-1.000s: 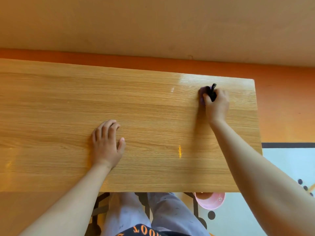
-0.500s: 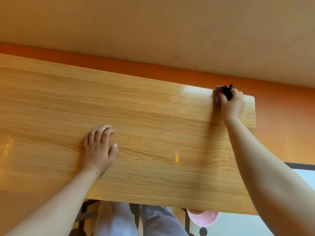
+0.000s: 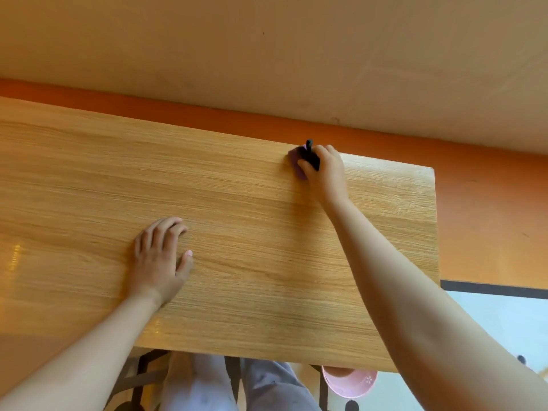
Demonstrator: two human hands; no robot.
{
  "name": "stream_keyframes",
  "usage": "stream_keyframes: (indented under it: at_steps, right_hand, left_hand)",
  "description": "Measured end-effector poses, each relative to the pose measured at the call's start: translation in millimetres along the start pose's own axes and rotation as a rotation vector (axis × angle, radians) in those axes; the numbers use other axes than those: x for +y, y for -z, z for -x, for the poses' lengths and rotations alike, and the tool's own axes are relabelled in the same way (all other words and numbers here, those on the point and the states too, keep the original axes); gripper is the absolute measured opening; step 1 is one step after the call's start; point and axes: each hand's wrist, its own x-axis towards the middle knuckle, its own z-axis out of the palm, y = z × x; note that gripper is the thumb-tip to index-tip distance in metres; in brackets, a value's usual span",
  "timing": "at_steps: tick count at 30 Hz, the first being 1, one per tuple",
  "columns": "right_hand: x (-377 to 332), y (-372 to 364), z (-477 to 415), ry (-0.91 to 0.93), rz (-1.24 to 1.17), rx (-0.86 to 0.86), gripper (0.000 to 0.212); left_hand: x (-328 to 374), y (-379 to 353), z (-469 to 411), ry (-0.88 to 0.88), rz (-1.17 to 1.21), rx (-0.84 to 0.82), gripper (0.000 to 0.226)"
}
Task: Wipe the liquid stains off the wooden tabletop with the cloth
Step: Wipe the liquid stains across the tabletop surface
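The wooden tabletop fills most of the head view, light oak with a glossy sheen. My right hand presses a small purple and black cloth onto the table at its far edge, right of centre; most of the cloth is hidden under the fingers. My left hand lies flat on the wood nearer to me, palm down, fingers slightly spread, holding nothing. No distinct liquid stain shows on the surface; only faint glare near the far right corner.
An orange skirting strip and a beige wall run behind the table's far edge. A pink bowl sits on the floor below the near right edge. My legs in grey trousers and the dark table frame show under the near edge.
My right hand slid the cloth from the far right corner leftwards along the far edge. My left hand stayed flat in place. The view shifted slightly.
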Motion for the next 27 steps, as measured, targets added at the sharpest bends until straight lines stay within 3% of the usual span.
stream_keyframes:
  at_steps: [3,10,17,27]
  right_hand:
    - [30.4,27.7,-2.3,-0.004,0.032,-0.001,0.017]
    - [109.7,106.0,-15.8,-0.210,0.211,0.105,0.016]
    - [113.5,113.3,-9.3,-0.136,0.338,0.055,0.014]
    - [95.0,90.7,162.5,-0.032,0.214,-0.035,0.023]
  left_hand:
    - [-0.2,-1.5,-0.2,-0.003,0.000,0.009,0.048]
    - [-0.4,-3.4,-1.5,0.001,-0.002,0.026,0.049]
    - [-0.9,-4.9,-0.9,-0.005,-0.001,0.052,0.046]
    - [-3.3,-4.9,0.0,-0.008,-0.020,0.012,0.048]
